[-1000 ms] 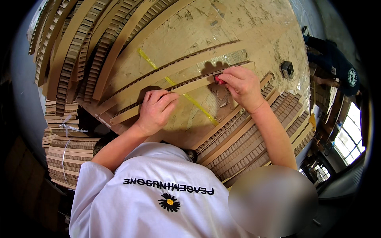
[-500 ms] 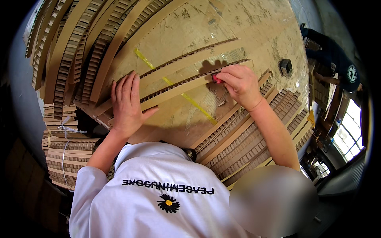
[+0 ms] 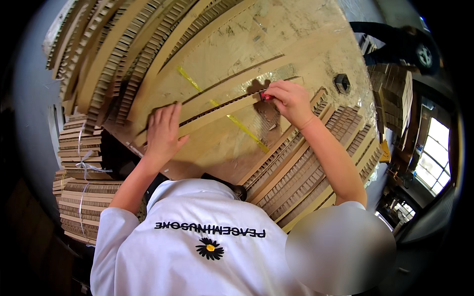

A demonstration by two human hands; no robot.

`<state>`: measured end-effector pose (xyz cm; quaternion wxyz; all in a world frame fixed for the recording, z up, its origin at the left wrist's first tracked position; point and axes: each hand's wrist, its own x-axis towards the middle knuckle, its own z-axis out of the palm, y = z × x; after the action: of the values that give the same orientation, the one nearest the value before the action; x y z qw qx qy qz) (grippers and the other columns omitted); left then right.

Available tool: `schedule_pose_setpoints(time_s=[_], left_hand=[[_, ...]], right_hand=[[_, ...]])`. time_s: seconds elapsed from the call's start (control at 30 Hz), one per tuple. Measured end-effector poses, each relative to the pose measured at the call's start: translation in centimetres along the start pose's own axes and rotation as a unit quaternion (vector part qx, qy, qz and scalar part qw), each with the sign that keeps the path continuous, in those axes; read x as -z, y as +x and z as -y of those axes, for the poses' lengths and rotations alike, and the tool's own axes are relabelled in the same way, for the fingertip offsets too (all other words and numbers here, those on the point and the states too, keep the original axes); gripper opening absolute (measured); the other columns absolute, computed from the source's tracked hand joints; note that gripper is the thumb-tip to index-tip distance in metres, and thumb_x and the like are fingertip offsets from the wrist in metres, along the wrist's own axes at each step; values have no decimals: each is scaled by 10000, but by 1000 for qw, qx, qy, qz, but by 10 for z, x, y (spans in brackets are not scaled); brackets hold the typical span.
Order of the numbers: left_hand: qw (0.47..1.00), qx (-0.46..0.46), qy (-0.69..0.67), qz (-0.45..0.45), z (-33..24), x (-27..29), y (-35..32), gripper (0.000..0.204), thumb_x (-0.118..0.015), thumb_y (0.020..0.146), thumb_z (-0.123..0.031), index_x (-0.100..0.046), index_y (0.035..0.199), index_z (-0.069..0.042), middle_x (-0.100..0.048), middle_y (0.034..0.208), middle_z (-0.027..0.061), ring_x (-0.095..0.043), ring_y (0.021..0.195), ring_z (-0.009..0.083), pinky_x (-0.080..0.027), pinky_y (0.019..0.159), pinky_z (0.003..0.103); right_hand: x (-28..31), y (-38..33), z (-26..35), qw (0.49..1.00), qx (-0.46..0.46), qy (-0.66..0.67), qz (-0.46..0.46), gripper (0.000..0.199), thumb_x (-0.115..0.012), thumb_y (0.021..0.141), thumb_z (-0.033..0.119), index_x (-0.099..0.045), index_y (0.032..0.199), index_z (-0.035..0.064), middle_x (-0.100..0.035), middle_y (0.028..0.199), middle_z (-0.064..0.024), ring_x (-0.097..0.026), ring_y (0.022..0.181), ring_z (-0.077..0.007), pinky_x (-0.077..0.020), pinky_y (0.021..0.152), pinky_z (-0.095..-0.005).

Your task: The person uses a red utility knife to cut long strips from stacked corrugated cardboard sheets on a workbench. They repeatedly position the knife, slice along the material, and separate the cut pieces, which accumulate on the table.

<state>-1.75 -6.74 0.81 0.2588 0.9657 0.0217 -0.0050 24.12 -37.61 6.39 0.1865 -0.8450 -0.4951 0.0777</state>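
Observation:
A long cardboard honeycomb strip (image 3: pixel 224 107) runs slantwise across the worktable, its dark core edge facing up. Across its left part lies my left hand (image 3: pixel 165 130), open, with the fingers stretched out and the thumb apart. Near the strip's right end my right hand (image 3: pixel 292 102) pinches a small red tool (image 3: pixel 266 96) against the core edge. The tool's exact kind is mostly hidden by my fingers. Just beyond, a second similar strip (image 3: pixel 242 75) lies roughly parallel. Yellow tape (image 3: pixel 247 132) on the table passes under both strips.
Long honeycomb strips (image 3: pixel 143 64) are piled at the far left, more strips (image 3: pixel 308 170) at the near right. Tied bundles (image 3: pixel 86 202) stand beyond the left edge. A dark hexagonal block (image 3: pixel 341 84) sits on the worktable (image 3: pixel 306 29). A person in dark clothes (image 3: pixel 410 49) is at the far right.
The whole view has turned slightly. My right hand with the red tool has shifted a little toward the strip's right end. My left hand stays on the strip.

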Motion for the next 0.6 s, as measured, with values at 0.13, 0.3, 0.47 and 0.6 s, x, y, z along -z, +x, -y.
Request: schedule_pose_setpoints(time_s=[0.13,0.3,0.47,0.6], left_hand=[[999,-32,-39,-11,1,-4,-5,860,-908,690,-160,-540,1450,1,-590,1321,184,-557,1237,398,-483,1049,491],[987,-16,-103,-120,-27,85,-27,791,-891,720,-128,-574,1437,-23,-626,1264,222,-610,1182,430,-527,1017,494],[960,65,-1,-273,54,225,3,761,-880,798,-202,-568,1485,-106,-654,1258,221,-640,1138,414,-558,995,510],[940,255,38,-225,158,304,56,650,-784,935,-365,-575,1507,-136,-654,1353,181,-601,1277,391,-528,1082,500]], right_hand=[[44,10,22,966,-107,180,-151,228,-746,870,-42,-788,1066,68,-767,1052,-72,-721,934,-221,-570,854,-339],[148,-59,119,791,-298,284,-452,167,-657,1050,22,-734,1195,-13,-732,1146,-49,-667,1060,-138,-526,957,-297],[126,-141,215,817,-367,98,-433,114,-641,1061,29,-714,1135,-19,-705,1089,-54,-659,1002,-138,-530,932,-303],[71,-158,282,771,-430,140,-448,78,-695,992,-18,-687,1069,-12,-611,1011,-29,-587,926,-141,-505,849,-274]])
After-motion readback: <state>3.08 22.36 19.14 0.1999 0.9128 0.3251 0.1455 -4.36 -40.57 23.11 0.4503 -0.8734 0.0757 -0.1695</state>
